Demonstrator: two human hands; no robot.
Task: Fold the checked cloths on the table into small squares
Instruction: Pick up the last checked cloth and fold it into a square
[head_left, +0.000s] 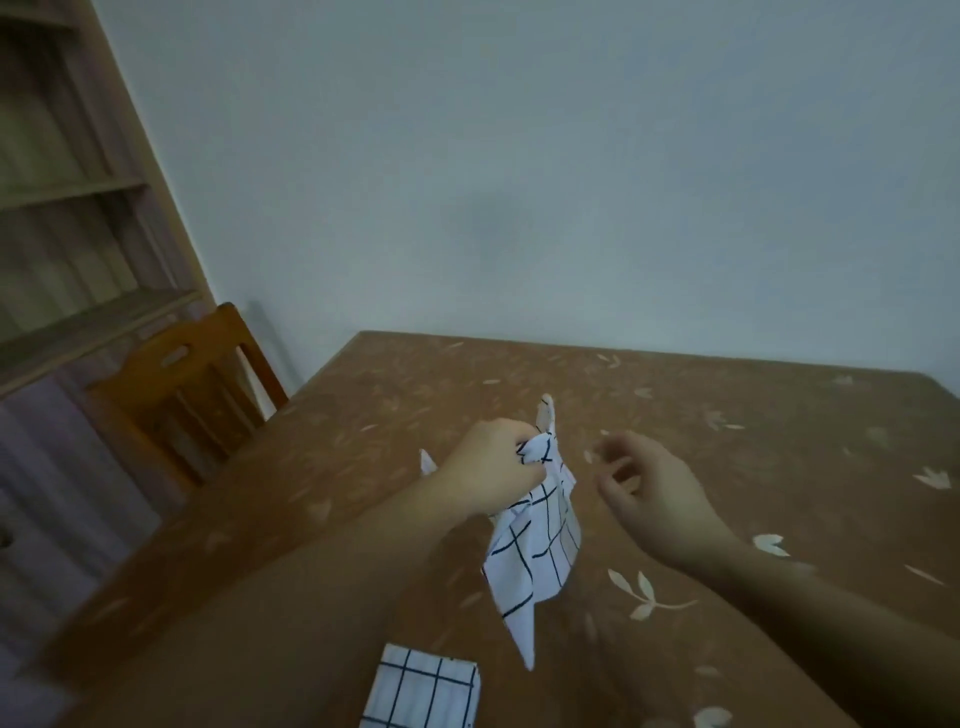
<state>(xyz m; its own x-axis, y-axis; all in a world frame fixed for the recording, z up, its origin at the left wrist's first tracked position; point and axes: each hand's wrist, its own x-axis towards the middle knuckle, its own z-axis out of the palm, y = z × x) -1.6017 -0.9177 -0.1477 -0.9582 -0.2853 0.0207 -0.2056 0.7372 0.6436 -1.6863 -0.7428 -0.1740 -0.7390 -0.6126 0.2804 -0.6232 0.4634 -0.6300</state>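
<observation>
Checked cloth (535, 540), white with dark grid lines, hangs in the air above the brown leaf-patterned table (727, 415), bunched at its top inside the left hand (493, 467). That hand is closed around the gathered fabric, and its fingers hide how much of the cloth is folded into the fist. A small white tip shows on the far-left side of the hand and another narrow point sticks up beyond the knuckles; whether these are corners of the same cloth cannot be told for sure. Below the hand the cloth falls in loose, crumpled folds to a pointed corner, which ends close above the table without clearly touching it.

The right hand (649, 488) is just to the right of the hanging cloth, apart from it, fingers loosely curled and spread, holding nothing. Its fingertips are blurred.

A second checked cloth (423, 688) lies flat on the table, nearer the person than the hanging one, folded into a neat rectangle; its near edge is cut off by the bottom of the frame.

Left of the table stands a wooden chair (192, 395), partly hidden by the table edge, and beyond it a bookshelf (78, 208) whose shelves look dim and soft
</observation>
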